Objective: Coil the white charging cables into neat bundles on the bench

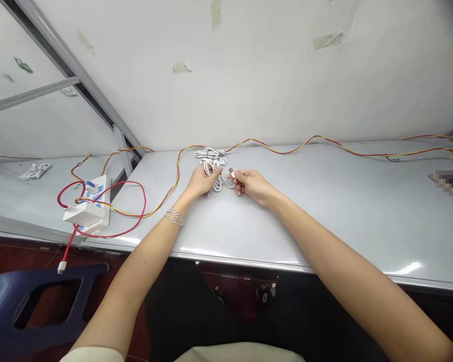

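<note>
My left hand (202, 181) is closed around a coiled white USB cable (218, 184) near the back of the grey table. Between the thumb and fingers of my right hand (249, 185) is one end of this cable, its USB plug (232, 172) with a metal tip pointing up and left. A short loop of the white lead hangs between the two hands. Just behind my left hand, a bundled white cable (210, 152) with a dark tie lies on the table.
A power strip (104, 211) with a white charger (83, 213) sits at the left, a red cable (144, 193) looping from it. Twisted red-yellow wire (279, 152) runs along the wall. Another white cable bundle (36, 171) lies far left. A blue chair (7, 301) stands below the table (343, 201).
</note>
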`<state>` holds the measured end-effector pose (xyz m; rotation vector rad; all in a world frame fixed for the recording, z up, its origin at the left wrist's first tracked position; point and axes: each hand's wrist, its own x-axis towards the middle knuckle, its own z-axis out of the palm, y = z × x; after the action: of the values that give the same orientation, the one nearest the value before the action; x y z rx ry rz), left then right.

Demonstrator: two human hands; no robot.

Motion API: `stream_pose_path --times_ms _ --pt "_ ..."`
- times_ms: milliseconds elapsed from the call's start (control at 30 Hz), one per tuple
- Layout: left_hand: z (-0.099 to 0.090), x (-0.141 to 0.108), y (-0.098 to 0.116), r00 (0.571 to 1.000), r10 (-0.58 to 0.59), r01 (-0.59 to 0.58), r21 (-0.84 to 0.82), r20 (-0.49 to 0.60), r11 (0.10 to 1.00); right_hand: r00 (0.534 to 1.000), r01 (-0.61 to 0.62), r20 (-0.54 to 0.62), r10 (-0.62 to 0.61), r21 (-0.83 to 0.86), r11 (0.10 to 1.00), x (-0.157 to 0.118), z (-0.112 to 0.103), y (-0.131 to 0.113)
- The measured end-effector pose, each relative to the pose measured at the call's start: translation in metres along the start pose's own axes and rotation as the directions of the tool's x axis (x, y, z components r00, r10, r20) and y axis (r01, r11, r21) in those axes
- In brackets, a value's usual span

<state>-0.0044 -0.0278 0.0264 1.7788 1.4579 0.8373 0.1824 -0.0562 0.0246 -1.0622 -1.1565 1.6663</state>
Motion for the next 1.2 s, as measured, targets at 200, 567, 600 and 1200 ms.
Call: stream_pose_path --times_ms 200,567,600,1200 --pt "0.006 -0.001 -0.001 0.991 -0.055 0.088 -0.276 0.125 0.957 1.0 0.003 0.002 -0.003 -0.008 1.0 0.001 0.0 0.001" --pt "0.003 -0.003 0.007 0.97 0.023 0.077 -0.394 0.243 0.916 0.998 0.063 -0.018 -0.066 -0.144 0.988 -0.004 0.005 -0.003" --pt "0.003 -0.004 0.008 0.97 0.02 0.077 -0.385 0.243 0.92 0.997 0.071 -0.023 -0.075 -0.159 0.985 -0.004 0.005 -0.003" --pt "0.004 -0.001 0.002 0.973 0.02 0.062 -0.346 0.229 0.936 0.987 0.119 -0.069 -0.143 -0.274 0.954 -0.002 0.0 -0.002"
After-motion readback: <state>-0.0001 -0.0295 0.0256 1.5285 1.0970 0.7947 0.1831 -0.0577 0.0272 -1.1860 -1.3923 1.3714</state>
